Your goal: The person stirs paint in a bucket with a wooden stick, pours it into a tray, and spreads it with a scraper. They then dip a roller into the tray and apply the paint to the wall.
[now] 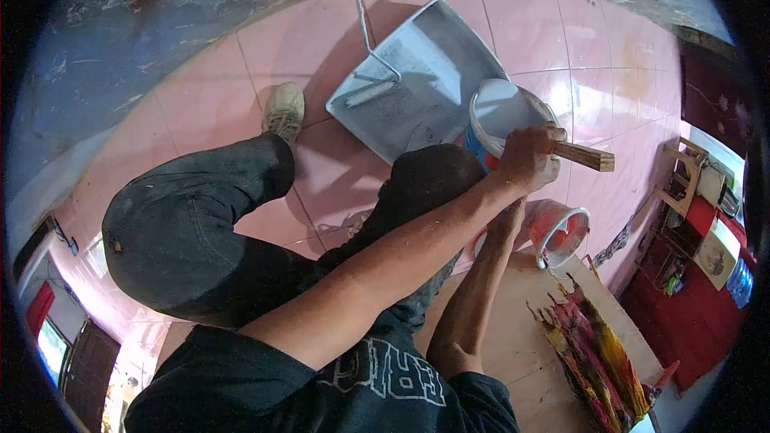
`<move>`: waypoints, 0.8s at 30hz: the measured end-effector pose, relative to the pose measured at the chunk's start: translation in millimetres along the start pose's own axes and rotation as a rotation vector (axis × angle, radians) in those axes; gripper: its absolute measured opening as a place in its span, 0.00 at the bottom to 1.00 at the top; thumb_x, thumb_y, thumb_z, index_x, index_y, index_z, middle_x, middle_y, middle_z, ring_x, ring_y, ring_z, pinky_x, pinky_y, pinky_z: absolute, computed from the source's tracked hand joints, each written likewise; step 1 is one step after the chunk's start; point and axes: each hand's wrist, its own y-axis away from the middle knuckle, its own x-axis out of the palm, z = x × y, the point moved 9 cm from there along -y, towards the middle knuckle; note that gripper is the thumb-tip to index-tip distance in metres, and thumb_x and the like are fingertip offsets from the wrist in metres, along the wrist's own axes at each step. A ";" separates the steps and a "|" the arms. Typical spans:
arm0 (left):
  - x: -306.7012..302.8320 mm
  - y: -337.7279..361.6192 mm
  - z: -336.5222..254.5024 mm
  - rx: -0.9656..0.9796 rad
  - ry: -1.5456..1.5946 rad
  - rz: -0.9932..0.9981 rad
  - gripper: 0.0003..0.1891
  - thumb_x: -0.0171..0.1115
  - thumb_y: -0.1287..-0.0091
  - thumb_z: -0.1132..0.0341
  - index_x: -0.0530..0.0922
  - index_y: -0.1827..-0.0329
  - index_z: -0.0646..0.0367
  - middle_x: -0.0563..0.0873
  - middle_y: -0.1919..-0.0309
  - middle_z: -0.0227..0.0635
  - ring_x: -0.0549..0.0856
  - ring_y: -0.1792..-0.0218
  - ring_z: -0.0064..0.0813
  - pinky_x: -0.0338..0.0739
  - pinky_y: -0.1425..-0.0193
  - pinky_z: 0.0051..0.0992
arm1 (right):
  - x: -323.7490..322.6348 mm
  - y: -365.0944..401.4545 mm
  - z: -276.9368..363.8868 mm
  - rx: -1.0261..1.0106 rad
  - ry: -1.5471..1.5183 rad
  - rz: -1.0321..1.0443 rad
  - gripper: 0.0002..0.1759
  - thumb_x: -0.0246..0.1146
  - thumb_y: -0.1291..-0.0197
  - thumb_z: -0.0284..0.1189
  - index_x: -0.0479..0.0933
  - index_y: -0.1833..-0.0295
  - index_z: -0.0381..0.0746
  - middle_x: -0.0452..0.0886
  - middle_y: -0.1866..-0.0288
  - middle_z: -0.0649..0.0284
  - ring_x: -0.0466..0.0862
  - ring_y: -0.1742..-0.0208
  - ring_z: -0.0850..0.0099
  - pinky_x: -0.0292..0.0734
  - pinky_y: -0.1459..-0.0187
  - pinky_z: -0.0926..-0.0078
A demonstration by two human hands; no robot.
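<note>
My left hand [529, 156] is closed around a wooden stick [585, 156], whose squared end juts out to the right. This hand is in front of the near rim of a bucket [504, 104] of pale grey paint. My right hand [507, 216] is lower down, behind the left wrist; its fingers are mostly hidden, so its grip does not show. Beyond my knee, a large grey paint tray [425, 56] lies on the floor. A paint roller [373, 95] rests in it, its long handle rising toward the wall.
A small bucket [559, 232] with red-orange stains lies tipped to my right. Paint-stained, frayed material [593, 345] is on the wooden board [513, 329] beside me. The weathered wall [200, 8] borders the pink tile floor [529, 24]. Household items stand near a red surface [674, 313] at far right.
</note>
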 end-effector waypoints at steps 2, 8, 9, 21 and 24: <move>3.3 -1.4 3.5 -0.014 -0.008 0.039 0.10 0.61 0.54 0.71 0.76 0.67 0.59 0.82 0.69 0.44 0.83 0.63 0.51 0.77 0.58 0.46 | 4.3 1.6 16.1 -0.198 0.425 0.042 0.35 0.66 0.39 0.26 0.61 0.27 0.44 0.74 0.39 0.56 0.79 0.43 0.63 0.82 0.50 0.64; 10.1 0.3 7.1 -0.033 -0.029 0.057 0.13 0.62 0.52 0.69 0.79 0.62 0.58 0.84 0.66 0.45 0.84 0.63 0.52 0.78 0.57 0.46 | -8.0 -1.9 10.6 -0.132 0.258 0.049 0.38 0.66 0.44 0.19 0.60 0.28 0.41 0.75 0.40 0.54 0.80 0.45 0.64 0.83 0.51 0.67; 12.7 0.6 8.0 -0.036 -0.032 0.081 0.13 0.62 0.52 0.69 0.79 0.61 0.57 0.84 0.65 0.46 0.84 0.62 0.51 0.78 0.57 0.45 | -5.9 -0.8 16.1 -0.223 0.488 0.059 0.39 0.67 0.45 0.19 0.60 0.28 0.41 0.75 0.39 0.54 0.80 0.45 0.63 0.83 0.51 0.67; 15.1 4.1 4.8 -0.025 -0.041 0.109 0.12 0.62 0.52 0.71 0.79 0.62 0.58 0.84 0.64 0.45 0.84 0.61 0.51 0.79 0.56 0.45 | -1.8 8.1 18.7 -0.224 0.416 0.047 0.36 0.66 0.43 0.23 0.61 0.29 0.42 0.74 0.40 0.55 0.80 0.44 0.63 0.82 0.50 0.69; 13.2 5.1 3.0 -0.019 -0.009 0.061 0.12 0.62 0.53 0.71 0.79 0.63 0.58 0.84 0.65 0.46 0.84 0.61 0.51 0.79 0.56 0.44 | -6.7 7.3 12.2 -0.085 0.230 0.011 0.34 0.63 0.40 0.24 0.60 0.29 0.43 0.74 0.40 0.55 0.80 0.45 0.63 0.82 0.50 0.68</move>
